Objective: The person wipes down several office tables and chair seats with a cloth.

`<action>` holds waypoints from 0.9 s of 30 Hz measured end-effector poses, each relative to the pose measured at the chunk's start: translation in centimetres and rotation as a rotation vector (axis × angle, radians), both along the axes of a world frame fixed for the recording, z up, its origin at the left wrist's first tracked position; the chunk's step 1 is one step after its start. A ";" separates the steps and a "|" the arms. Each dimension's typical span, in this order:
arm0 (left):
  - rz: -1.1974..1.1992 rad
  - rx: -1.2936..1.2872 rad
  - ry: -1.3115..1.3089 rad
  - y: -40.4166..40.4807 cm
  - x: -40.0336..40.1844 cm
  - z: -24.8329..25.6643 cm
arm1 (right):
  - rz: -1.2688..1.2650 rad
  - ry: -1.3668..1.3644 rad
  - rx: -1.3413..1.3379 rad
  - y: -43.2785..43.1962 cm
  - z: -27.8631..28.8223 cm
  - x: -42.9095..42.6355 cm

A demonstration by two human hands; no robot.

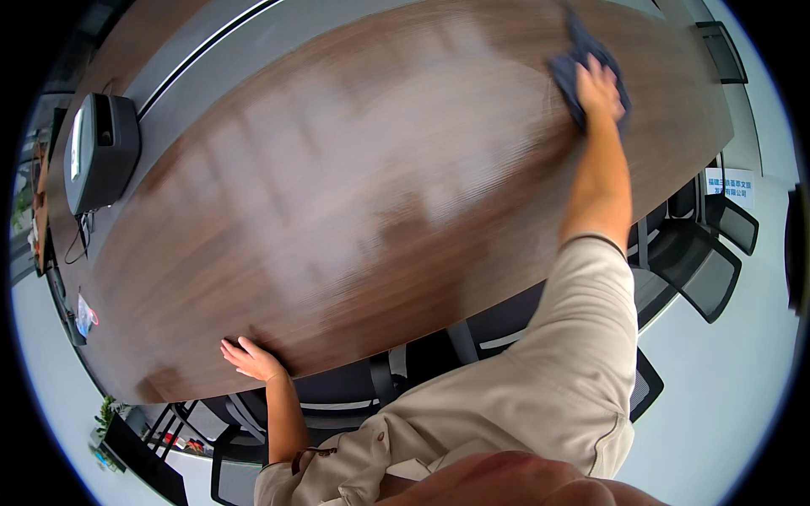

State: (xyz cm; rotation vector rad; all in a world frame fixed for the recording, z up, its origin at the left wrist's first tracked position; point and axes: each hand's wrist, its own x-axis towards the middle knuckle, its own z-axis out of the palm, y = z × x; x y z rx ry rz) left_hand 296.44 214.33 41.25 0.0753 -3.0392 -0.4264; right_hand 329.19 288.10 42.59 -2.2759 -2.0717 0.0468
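A long wooden conference table (pixel 354 190) with a glossy, reflecting top fills the middle of the view. At the upper right, my right hand (pixel 598 92) lies on a dark blue-grey cloth (pixel 573 69), pressing it against the tabletop with my arm stretched out. The cloth is blurred and spreads out beyond my fingers on both sides. Near the table's front edge at the lower left, my left hand (pixel 253 362) rests on the wood with its fingers apart, holding nothing.
A grey boxy device (pixel 104 152) with cables stands at the left of the table. A small clear plastic bag (pixel 84 315) lies near the left end. Black mesh office chairs (pixel 690 253) line the near side, partly beneath the edge. A plant (pixel 104 414) is at lower left.
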 end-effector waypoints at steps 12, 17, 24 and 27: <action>-0.023 -0.032 0.114 -0.2 0.2 0.1 | 0.699 0.016 0.150 -18.3 -0.4 -13.8; -0.005 0.147 0.149 0.0 -0.1 1.4 | 1.427 0.220 -0.008 -46.9 0.8 -29.9; -0.745 0.035 -0.082 -5.0 -0.7 2.8 | 1.124 1.200 -0.773 -63.2 2.3 -35.6; -0.973 0.055 0.110 -10.2 -6.7 1.4 | 1.438 1.034 -0.272 -61.4 0.7 -36.6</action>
